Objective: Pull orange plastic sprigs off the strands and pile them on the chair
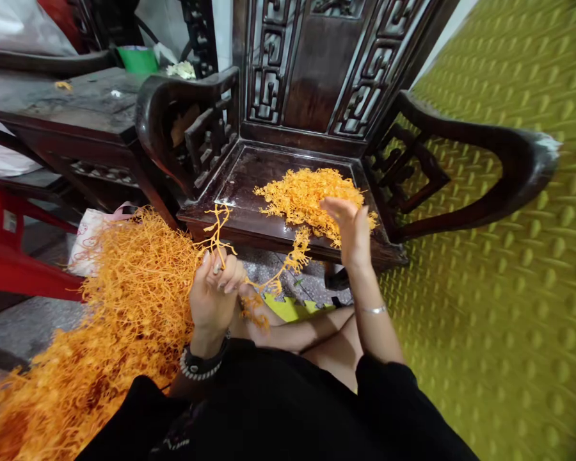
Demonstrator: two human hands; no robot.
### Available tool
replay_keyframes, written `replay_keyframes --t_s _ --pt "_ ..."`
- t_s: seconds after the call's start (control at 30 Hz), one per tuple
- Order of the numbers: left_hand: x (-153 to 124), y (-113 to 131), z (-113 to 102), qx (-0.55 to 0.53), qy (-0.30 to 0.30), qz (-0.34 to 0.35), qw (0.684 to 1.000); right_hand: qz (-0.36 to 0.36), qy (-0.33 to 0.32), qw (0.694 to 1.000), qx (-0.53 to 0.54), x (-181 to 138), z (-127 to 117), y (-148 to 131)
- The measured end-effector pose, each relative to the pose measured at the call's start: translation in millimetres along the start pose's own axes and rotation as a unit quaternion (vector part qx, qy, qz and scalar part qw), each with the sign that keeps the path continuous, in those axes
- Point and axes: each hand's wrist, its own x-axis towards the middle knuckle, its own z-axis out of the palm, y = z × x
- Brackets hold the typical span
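My left hand is closed around an orange branched plastic-looking sprig, whose thin twigs stick up above the fingers. To the right of that hand, a frilly orange strand curves up toward the chair seat; whether it joins the held sprig is hidden. My right hand is open, fingers stretched out, at the near right side of a small pile of frilly orange pieces. That pile lies on the dark wooden chair seat.
A large heap of orange branched pieces spreads along my left side. Carved armrests flank the seat. A red plastic stool and a dark side table with green tape stand left. Yellow-green textured matting is at right.
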Motion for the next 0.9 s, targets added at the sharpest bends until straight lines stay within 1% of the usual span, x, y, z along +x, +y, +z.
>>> replay_keyframes --t_s 0.03,0.07,0.13,0.2,0.27,0.33,0.43,0.5,0.57,0.67,0.77,0.9 --pt "0 0 0 -0.012 -0.003 0.005 1.0 0.039 -0.037 0.996 0.068 -19 5 -2" --pt "1 -1 0 -0.025 -0.003 0.011 1.0 0.081 -0.057 0.987 0.129 -37 11 -2" --pt "2 -3 -1 -0.045 0.005 0.025 0.999 0.161 -0.06 0.957 0.234 -64 22 1" --pt "1 -6 -2 -0.056 0.015 0.022 0.998 0.217 -0.042 0.921 0.321 -81 33 4" --pt "0 -9 -5 -0.06 0.029 0.001 0.998 0.24 -0.03 0.893 0.38 -88 43 3" --pt "-3 -14 -7 -0.059 0.049 -0.023 0.997 0.235 -0.016 0.88 0.412 -89 51 -2" --pt "-10 -20 -12 -0.053 0.08 -0.039 0.995 0.218 0.022 0.881 0.419 -90 59 -14" --pt "-14 -23 -14 -0.048 0.09 -0.043 0.994 0.213 0.051 0.894 0.391 -92 62 -17" --pt "-17 -26 -16 -0.041 0.086 -0.048 0.994 0.202 0.09 0.918 0.328 -93 64 -16" --pt "-20 -29 -16 -0.03 0.058 -0.053 0.996 0.173 0.151 0.949 0.215 -95 66 -10" --pt "-23 -32 -14 -0.014 0.035 -0.05 0.998 0.156 0.163 0.959 0.169 -94 67 -8" --pt "-27 -35 -12 0.016 0.033 -0.075 0.997 0.178 0.169 0.958 0.151 -90 66 -10"
